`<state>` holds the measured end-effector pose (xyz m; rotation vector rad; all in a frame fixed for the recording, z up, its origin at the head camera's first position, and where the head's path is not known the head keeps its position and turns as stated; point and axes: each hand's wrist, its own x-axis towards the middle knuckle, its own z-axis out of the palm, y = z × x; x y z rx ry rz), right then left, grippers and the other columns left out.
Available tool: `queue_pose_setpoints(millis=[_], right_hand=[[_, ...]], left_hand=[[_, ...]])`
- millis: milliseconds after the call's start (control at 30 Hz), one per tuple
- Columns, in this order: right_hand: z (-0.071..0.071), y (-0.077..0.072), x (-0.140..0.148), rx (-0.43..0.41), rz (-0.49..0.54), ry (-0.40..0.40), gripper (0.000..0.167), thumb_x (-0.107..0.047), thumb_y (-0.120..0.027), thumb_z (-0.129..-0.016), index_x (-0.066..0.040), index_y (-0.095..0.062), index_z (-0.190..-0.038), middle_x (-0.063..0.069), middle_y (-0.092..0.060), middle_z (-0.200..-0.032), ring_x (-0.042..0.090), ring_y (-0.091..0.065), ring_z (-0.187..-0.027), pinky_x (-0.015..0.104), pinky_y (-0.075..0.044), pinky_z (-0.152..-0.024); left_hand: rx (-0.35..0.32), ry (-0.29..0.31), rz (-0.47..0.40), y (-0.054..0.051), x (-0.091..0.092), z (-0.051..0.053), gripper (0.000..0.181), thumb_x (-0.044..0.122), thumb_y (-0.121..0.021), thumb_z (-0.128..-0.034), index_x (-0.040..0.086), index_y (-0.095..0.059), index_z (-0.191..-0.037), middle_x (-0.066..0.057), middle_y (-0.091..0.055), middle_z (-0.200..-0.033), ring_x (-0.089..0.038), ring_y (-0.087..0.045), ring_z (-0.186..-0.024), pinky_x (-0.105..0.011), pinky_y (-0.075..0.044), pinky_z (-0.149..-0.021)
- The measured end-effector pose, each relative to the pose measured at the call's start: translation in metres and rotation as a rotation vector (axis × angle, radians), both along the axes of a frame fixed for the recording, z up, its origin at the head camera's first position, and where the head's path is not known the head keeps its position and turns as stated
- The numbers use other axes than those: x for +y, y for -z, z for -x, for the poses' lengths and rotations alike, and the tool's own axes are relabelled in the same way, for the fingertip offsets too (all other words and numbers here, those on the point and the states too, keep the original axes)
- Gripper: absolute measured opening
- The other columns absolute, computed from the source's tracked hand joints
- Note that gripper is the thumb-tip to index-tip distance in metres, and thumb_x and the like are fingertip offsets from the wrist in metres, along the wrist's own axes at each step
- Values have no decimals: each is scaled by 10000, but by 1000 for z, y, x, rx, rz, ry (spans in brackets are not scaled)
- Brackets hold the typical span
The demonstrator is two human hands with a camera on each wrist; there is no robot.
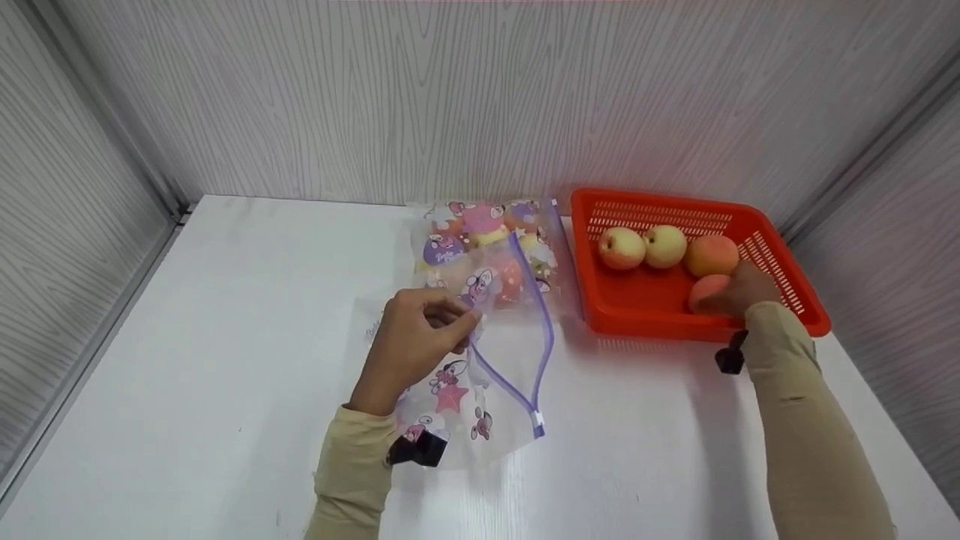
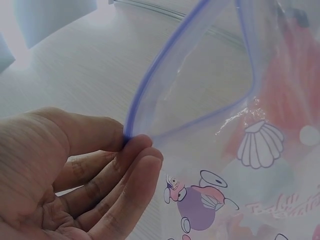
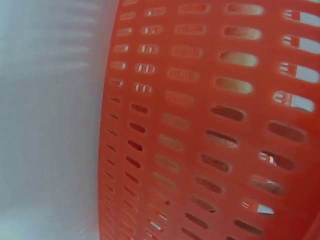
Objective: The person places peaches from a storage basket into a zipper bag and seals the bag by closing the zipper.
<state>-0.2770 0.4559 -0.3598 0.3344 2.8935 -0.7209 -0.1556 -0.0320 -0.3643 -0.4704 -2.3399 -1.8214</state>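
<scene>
From the head camera, a pale grey wall (image 1: 337, 97) with wavy wood-grain lines stood at twelve o'clock. A matching left wall (image 1: 60, 150) rose between nine and ten, and a right wall (image 1: 915, 247) at three. Grey corner strips ran down at ten (image 1: 97, 97) and two o'clock (image 1: 862, 146). Between them spread a smooth white tabletop (image 1: 202, 337), with a soft sheen at six. A faint pinkish tint coloured the far wall between one and two. In the left wrist view, a bright glow (image 2: 19, 45) shone at ten o'clock.
</scene>
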Motion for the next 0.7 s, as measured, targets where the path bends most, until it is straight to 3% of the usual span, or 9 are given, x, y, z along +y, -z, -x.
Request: queue_pose_setpoints(millis=[167,267,367,467,600,700], right_hand=[[-10,-8,-9,49,65,42,873,-332,-857,-775,101,-400,-1381,256,-519,-1223,411,-514,-1045,506,-514,-892],[-18,-11,-15,103,154,70,933,-357,-831,-828,94,-302,-1450,280,-453,-1346,432,-451,-1153,520,-487,-959],[-26,-14,-22,182,205,82,921,-393,-795,-868,87,-282,-1464,279,-433,-1378,395,-475,-1151,415,-501,-915],[-35,-16,-29,254,273,110,911,-421,-787,-875,70,-291,-1460,222,-455,-1345,275,-579,-1042,251,-528,-826],[-44,-18,-40,325,512,154,784,-324,-825,-863,1,-344,-1390,130,-449,-1237,149,-649,-872,219,-592,-788],[-49,-20,-51,357,736,203,660,-250,-864,-827,-97,-402,-1273,96,-440,-1167,165,-643,-882,272,-607,-805]], left_hand=[[-12,2,-10,0,0,0,96,141,-746,-931,67,-767,-873,-24,-695,-730,-177,-677,-632,-312,-622,-646],[-16,-3,-15,0,1,0,86,133,-747,-928,67,-768,-878,-28,-698,-741,-179,-680,-638,-312,-624,-651],[-15,2,-32,-1,2,0,76,115,-746,-924,62,-765,-873,-38,-700,-745,-183,-684,-639,-312,-625,-648],[-12,10,-42,-1,3,0,71,100,-743,-919,55,-762,-868,-43,-700,-743,-183,-685,-636,-308,-624,-639],[-7,11,-44,-1,4,0,65,93,-745,-914,53,-759,-865,-41,-699,-748,-181,-686,-638,-302,-624,-638],[-1,14,-45,0,5,-1,60,87,-744,-912,50,-757,-867,-41,-701,-752,-178,-688,-642,-298,-624,-639]])
